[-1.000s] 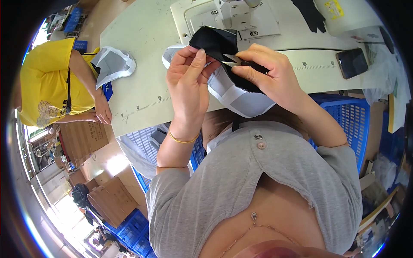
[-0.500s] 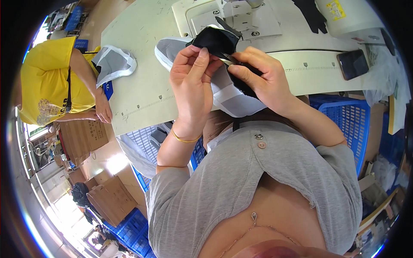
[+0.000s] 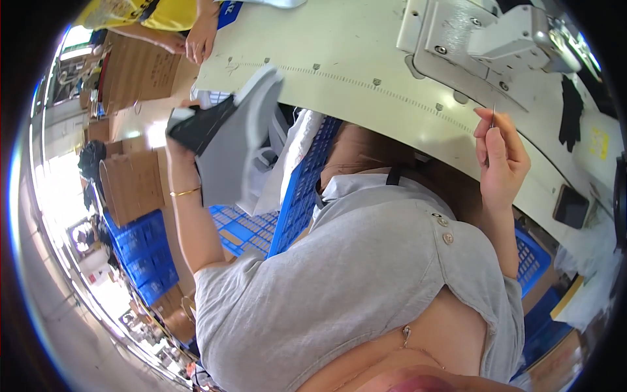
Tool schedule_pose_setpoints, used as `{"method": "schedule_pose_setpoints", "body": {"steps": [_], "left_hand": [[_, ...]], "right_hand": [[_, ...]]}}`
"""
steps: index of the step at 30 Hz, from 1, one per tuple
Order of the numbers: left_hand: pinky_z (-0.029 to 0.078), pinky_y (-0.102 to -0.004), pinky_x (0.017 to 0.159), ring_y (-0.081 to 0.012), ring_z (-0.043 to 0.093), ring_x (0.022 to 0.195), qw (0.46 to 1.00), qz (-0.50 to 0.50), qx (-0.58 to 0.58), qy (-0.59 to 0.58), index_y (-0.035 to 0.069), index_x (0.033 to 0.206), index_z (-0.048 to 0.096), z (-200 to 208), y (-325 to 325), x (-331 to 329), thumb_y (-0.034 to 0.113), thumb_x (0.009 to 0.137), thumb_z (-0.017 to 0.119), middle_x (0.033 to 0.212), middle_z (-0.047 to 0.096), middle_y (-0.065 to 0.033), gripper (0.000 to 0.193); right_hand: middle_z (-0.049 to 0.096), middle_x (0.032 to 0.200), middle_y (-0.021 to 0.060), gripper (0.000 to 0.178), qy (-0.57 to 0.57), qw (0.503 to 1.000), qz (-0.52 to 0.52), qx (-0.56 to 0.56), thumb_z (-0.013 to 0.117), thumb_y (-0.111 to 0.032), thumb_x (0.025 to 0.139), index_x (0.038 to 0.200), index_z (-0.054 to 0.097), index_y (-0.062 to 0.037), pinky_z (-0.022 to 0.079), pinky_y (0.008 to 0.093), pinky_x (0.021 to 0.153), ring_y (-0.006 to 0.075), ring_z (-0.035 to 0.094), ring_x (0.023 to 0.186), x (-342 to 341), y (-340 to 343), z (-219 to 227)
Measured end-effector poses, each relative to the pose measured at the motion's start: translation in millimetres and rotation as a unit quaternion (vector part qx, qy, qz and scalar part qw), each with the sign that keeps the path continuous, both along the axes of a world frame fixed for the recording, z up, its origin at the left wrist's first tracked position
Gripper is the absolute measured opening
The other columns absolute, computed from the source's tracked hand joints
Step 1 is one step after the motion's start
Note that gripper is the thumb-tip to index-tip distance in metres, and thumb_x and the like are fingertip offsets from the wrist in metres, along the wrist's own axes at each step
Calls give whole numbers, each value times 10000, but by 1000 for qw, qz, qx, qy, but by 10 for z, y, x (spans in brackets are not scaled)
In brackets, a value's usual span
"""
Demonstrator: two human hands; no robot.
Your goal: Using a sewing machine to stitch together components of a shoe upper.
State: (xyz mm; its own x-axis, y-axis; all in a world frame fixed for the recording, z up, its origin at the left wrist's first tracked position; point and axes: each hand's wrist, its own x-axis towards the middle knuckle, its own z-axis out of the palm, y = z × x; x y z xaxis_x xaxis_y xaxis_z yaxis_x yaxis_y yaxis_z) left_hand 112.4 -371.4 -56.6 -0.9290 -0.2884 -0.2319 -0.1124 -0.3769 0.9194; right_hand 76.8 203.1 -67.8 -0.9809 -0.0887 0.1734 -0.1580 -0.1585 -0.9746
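While clasping grey-and-black fabric piece at ten o'clock in left hand, with finger spread hidden, and pinching pointed metal tool in right hand, appears at set-aside step, needing release.

On the desk, a machine stands at the frame's upper right, with a glove and a phone to its lower right, while left of centre a fabric piece partly hides a basket, boxes farther left.
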Motion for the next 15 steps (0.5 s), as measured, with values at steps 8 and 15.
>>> {"method": "schedule_pose_setpoints", "body": {"steps": [8,15], "left_hand": [[514,-323,875,-224,660,975,819,-147,-554,-21,-4,1156,650,404,1163,-308,110,834,695,1035,682,-136,344],[392,-459,1020,-413,504,1179,550,36,-828,99,-82,1267,492,-313,1982,-2390,492,747,735,1225,570,-233,812]], "right_hand": [[488,823,-30,275,-20,998,-9,55,649,-12,872,1145,648,13,299,170,580,22,396,653,-80,-193,-9],[426,646,-42,121,-5,981,38,188,660,-83,900,997,674,-11,322,200,561,36,393,611,43,-387,292]]}}
